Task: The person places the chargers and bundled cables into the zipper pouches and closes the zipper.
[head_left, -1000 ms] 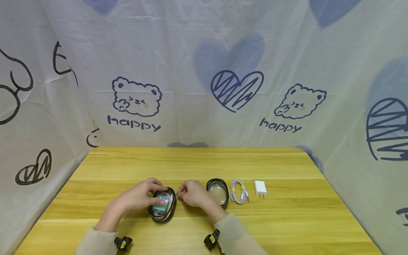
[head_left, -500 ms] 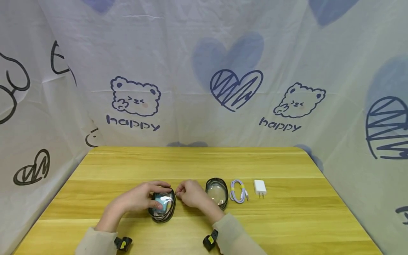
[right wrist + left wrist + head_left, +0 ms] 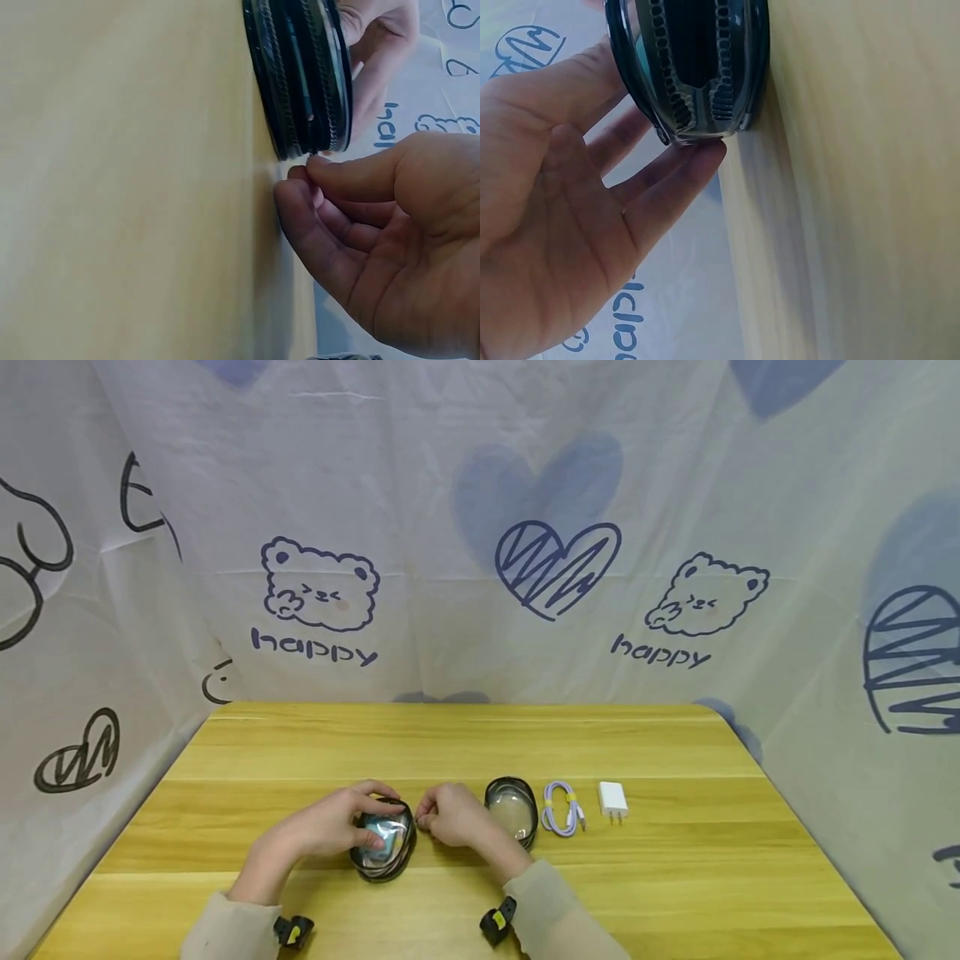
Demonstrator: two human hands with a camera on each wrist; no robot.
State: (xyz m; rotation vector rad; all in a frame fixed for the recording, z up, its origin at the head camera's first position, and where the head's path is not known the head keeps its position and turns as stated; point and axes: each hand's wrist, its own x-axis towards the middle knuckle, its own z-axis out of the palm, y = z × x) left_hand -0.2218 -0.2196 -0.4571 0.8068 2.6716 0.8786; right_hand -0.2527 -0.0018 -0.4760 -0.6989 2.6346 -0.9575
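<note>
A small clear zip pouch (image 3: 390,864) with black trim stands on the table left of centre, a light-blue item (image 3: 385,842) showing inside. My left hand (image 3: 330,822) holds the pouch, thumb on its clear face and fingers along its far rim. In the left wrist view the zipper teeth of the pouch (image 3: 724,71) run down its side, with fingertips at the end. My right hand (image 3: 453,814) is at the pouch's right side. In the right wrist view its thumb and index finger pinch the zipper pull (image 3: 313,155) at the end of the zip.
A second clear pouch (image 3: 512,814) with black trim lies just right of my right hand. Beyond it are a coiled lilac charging cable (image 3: 548,817) with yellow ties and a white charger plug (image 3: 612,797). A printed curtain (image 3: 435,527) hangs behind the wooden table (image 3: 480,743).
My left fingers have shifted slightly on the pouch's rim and thumb side. The right hand stays at the zipper pull with little movement.
</note>
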